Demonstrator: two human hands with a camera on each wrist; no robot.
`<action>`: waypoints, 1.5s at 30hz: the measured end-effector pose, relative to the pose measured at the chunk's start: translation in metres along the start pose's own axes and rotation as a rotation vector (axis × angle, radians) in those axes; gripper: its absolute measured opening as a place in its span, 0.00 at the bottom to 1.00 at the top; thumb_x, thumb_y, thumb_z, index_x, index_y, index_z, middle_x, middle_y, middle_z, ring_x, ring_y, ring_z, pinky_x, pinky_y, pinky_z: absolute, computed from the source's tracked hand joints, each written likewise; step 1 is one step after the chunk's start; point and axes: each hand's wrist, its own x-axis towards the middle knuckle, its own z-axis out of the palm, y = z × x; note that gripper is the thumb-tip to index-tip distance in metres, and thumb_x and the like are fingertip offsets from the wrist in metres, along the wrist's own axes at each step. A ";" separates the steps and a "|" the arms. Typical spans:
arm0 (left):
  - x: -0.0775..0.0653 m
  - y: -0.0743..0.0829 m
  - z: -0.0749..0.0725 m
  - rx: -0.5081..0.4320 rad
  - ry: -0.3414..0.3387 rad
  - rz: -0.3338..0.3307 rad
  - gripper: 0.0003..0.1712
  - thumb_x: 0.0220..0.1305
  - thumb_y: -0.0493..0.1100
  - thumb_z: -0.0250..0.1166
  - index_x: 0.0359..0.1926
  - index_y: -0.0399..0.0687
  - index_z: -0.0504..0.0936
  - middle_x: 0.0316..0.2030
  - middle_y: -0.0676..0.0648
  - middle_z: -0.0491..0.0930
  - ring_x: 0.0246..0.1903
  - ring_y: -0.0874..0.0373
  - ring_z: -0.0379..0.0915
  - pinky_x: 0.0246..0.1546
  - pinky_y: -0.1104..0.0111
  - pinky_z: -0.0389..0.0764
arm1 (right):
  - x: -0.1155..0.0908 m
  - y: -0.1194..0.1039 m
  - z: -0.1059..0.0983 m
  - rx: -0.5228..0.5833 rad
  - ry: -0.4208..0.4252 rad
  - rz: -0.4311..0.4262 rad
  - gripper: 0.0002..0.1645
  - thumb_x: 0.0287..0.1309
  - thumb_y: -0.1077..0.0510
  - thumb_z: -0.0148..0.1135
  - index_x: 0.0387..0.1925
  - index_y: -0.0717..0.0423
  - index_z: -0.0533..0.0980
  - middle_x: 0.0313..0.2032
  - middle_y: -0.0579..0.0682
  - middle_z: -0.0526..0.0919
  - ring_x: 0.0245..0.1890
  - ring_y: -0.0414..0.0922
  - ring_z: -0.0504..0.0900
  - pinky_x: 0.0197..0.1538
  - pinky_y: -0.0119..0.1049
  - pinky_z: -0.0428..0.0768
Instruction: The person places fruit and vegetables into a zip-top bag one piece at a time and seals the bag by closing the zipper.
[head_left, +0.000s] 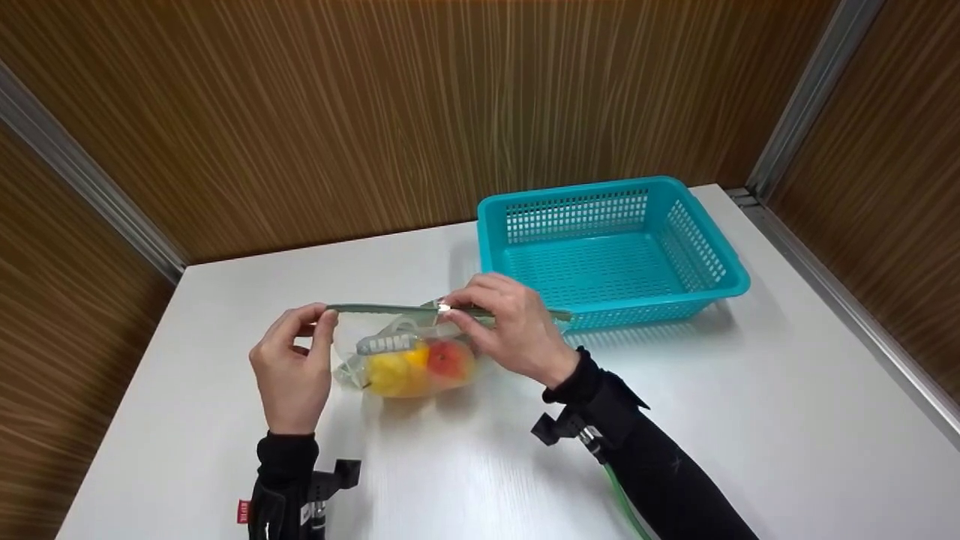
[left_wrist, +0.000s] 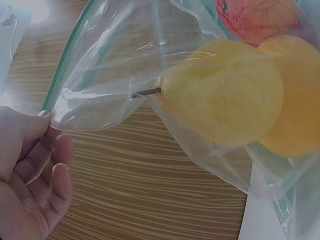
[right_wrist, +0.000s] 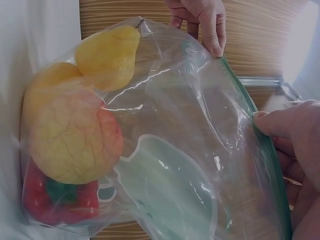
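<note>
A clear zip bag [right_wrist: 160, 90] with a green zip strip [head_left: 382, 308] hangs between my two hands. My left hand [head_left: 292, 367] pinches the strip's left corner between thumb and forefinger. Farther along the strip, my right hand [head_left: 517, 330] pinches it at a small white slider [head_left: 443, 308]. Through the plastic I see a yellow pear [left_wrist: 222, 92] with a dark stem, an orange-yellow fruit [left_wrist: 295, 95], a red and yellow round fruit [right_wrist: 75, 137] and a red pepper [right_wrist: 60, 200] with a green top. Printing covers part of the bag's front.
A turquoise plastic basket [head_left: 600, 309] with slotted walls stands behind the right hand on the white table [head_left: 225, 315]. Wood-grain panels [head_left: 360, 112] enclose the table at the back and both sides. A green cable [head_left: 624, 499] runs by the right sleeve.
</note>
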 end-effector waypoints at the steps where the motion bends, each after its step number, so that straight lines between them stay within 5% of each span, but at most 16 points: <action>1: 0.000 -0.001 0.000 0.000 0.001 -0.004 0.06 0.58 0.34 0.65 0.36 0.34 0.84 0.27 0.37 0.82 0.27 0.74 0.69 0.24 0.84 0.66 | 0.000 0.000 -0.001 -0.009 -0.002 -0.002 0.08 0.56 0.52 0.66 0.36 0.51 0.83 0.29 0.44 0.82 0.33 0.43 0.79 0.37 0.29 0.76; 15: 0.005 -0.038 0.000 -0.015 0.026 -0.032 0.08 0.58 0.42 0.67 0.35 0.42 0.85 0.27 0.44 0.84 0.25 0.73 0.72 0.22 0.82 0.67 | 0.001 0.006 -0.008 -0.062 -0.014 0.008 0.10 0.57 0.50 0.64 0.37 0.50 0.83 0.30 0.43 0.83 0.32 0.40 0.78 0.35 0.28 0.76; 45: 0.009 -0.045 -0.008 -0.027 0.064 -0.066 0.12 0.60 0.45 0.65 0.37 0.40 0.84 0.29 0.44 0.84 0.23 0.74 0.73 0.20 0.80 0.70 | 0.000 0.023 -0.033 -0.049 -0.032 0.082 0.09 0.55 0.53 0.67 0.38 0.51 0.83 0.30 0.46 0.83 0.32 0.40 0.76 0.34 0.29 0.75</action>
